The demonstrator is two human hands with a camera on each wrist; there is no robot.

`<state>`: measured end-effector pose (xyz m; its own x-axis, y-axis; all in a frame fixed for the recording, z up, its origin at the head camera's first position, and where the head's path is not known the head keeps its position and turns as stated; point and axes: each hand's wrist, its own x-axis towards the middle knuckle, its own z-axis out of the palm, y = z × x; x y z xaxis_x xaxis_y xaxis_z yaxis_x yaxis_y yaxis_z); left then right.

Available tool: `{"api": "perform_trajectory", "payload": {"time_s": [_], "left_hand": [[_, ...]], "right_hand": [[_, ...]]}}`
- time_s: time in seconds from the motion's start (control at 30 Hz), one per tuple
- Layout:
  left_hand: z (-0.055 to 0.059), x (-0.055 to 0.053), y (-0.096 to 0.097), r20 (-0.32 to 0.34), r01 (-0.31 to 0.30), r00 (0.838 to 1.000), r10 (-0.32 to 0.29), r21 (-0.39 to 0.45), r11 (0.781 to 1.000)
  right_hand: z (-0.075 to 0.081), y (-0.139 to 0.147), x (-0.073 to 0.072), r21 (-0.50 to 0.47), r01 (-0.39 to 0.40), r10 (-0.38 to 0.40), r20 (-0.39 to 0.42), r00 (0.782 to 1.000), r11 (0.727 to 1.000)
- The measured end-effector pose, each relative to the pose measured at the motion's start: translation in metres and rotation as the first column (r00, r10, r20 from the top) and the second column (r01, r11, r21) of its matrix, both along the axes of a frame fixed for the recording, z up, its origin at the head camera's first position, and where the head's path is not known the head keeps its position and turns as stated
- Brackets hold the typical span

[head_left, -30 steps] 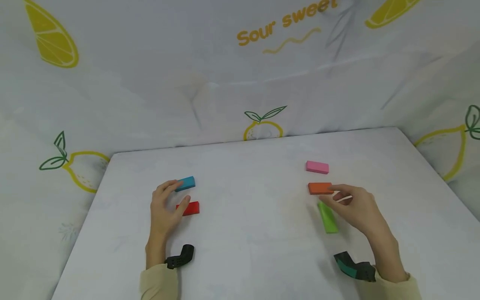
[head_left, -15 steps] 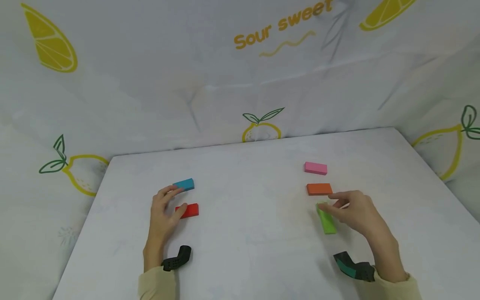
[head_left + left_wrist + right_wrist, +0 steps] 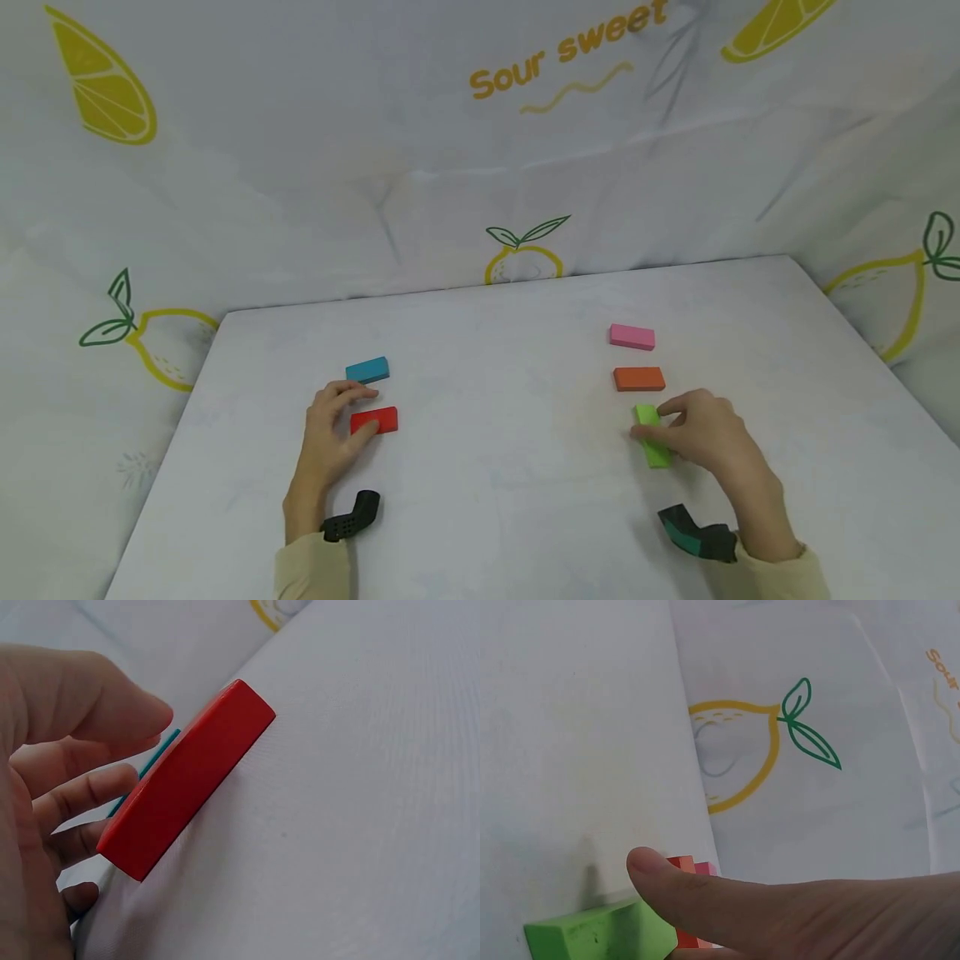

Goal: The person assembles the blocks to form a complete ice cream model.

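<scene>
A red block lies on the white table with my left hand at its left end. The left thumb overlaps its near side, and the other fingers reach along its far side, short of a blue block. In the left wrist view the thumb tip stands apart from the red block. My right hand is over a green block. Its thumb crosses above the block, tip past the left edge, and the index fingertip is right at the block's right side. In the right wrist view the thumb partly hides the green block.
Beyond the green block lie an orange block and a pink block. A white cloth printed with lemons hangs behind the table. Each wrist wears a dark camera mount, such as the left camera mount.
My left hand has come nearer, its fingers leaving the blue block for the red block's far side. My right hand has moved from the orange block nearer to me, over the green block.
</scene>
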<state>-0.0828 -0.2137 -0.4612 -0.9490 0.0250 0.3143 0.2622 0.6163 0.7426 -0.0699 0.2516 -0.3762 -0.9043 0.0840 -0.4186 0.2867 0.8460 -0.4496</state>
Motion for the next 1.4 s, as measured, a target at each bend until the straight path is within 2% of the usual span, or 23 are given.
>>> {"api": "perform_trajectory", "payload": {"time_s": [0.2,0.4,0.7,0.9,1.1,1.4], "left_hand": [[0.001,0.002,-0.002,0.025,0.023,0.999,-0.021,-0.076,0.997],[0.003,0.003,-0.007,0.056,0.061,0.997,-0.055,-0.093,0.994],[0.002,0.003,-0.01,0.034,0.086,0.996,-0.082,-0.124,0.989],[0.001,0.001,-0.011,0.024,0.114,0.993,-0.112,-0.125,0.986],[-0.001,0.0,-0.011,0.019,0.116,0.993,-0.115,-0.136,0.984],[-0.003,-0.001,-0.011,0.026,0.131,0.991,-0.129,-0.088,0.988]], "right_hand": [[0.001,-0.005,0.0,0.012,0.017,-0.017,0.0,1.0,1.0],[-0.001,-0.005,0.001,0.031,0.025,-0.024,-0.003,1.0,0.999],[-0.002,-0.007,0.001,0.018,0.032,-0.032,-0.013,0.999,0.999],[-0.004,-0.012,0.001,0.021,0.027,-0.026,-0.042,0.999,0.999],[-0.004,-0.017,0.0,0.041,0.01,-0.007,-0.092,0.996,0.999],[-0.003,-0.02,0.0,0.03,-0.008,0.012,-0.126,0.992,1.0]]}}
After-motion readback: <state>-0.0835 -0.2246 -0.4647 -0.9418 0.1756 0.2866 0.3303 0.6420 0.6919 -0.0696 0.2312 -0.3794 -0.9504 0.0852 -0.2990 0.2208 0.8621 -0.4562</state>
